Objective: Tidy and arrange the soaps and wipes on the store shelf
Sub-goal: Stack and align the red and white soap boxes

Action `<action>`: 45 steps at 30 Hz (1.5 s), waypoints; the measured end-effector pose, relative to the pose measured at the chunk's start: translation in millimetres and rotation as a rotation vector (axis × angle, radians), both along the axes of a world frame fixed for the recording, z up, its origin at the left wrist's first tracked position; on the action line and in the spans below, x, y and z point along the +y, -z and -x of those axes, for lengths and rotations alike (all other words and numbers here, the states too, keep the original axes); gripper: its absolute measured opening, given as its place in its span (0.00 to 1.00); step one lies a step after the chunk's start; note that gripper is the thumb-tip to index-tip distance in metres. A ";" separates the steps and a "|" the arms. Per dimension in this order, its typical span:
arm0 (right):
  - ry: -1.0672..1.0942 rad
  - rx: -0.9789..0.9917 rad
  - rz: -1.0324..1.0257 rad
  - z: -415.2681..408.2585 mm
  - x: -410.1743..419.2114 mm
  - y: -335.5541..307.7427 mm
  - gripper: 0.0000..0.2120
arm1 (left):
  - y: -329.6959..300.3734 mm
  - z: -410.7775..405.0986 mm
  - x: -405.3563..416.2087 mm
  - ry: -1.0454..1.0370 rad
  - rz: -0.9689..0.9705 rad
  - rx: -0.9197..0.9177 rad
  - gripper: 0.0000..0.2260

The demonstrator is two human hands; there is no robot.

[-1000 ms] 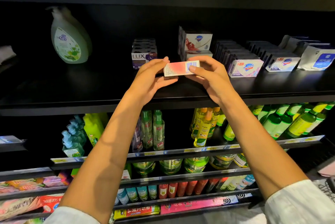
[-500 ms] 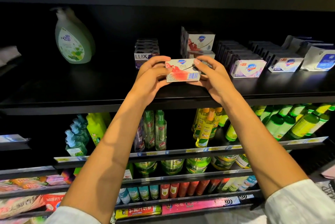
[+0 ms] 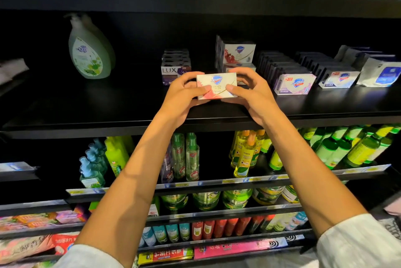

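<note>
At frame centre, our left hand [image 3: 182, 96] and right hand [image 3: 249, 92] grasp the soap box [image 3: 217, 85]; next we should probably set it squarely before the stacked boxes [image 3: 237, 55].

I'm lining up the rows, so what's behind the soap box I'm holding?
Behind the held soap box, gripped by the left hand and right hand, stands a stack of matching soap boxes. The lower box is mostly covered.
</note>
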State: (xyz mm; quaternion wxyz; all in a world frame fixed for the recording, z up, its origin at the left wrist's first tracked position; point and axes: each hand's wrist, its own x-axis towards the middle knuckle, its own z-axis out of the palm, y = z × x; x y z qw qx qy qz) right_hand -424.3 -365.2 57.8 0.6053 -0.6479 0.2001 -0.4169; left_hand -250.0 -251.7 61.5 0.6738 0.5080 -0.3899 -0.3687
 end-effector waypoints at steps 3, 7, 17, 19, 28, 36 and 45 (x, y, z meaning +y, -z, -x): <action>0.046 0.058 0.075 -1.6 -0.5 0.4 0.20 | 0.2 -3.1 1.2 -0.036 -0.008 -0.007 0.18; 0.167 0.203 0.230 -4.6 -3.3 3.0 0.19 | -3.3 -11.9 9.6 -0.155 -0.037 -0.090 0.19; 0.039 0.801 0.871 32.6 9.4 15.7 0.34 | -1.2 -73.7 34.5 -0.303 -0.074 -0.262 0.22; 0.040 0.853 0.905 33.1 12.3 14.2 0.34 | 0.2 -80.5 32.1 -0.303 -0.097 -0.289 0.22; 0.058 0.860 0.908 34.3 14.8 12.7 0.31 | 7.1 -90.4 21.9 -0.338 -0.170 -0.458 0.24; 0.206 0.583 0.666 26.5 1.6 2.3 0.14 | 18.6 -68.7 50.1 -0.596 -0.044 -0.892 0.24; 0.650 0.614 0.374 -6.6 -68.2 -10.7 0.24 | 29.4 -23.0 65.8 -0.088 -0.275 -1.486 0.29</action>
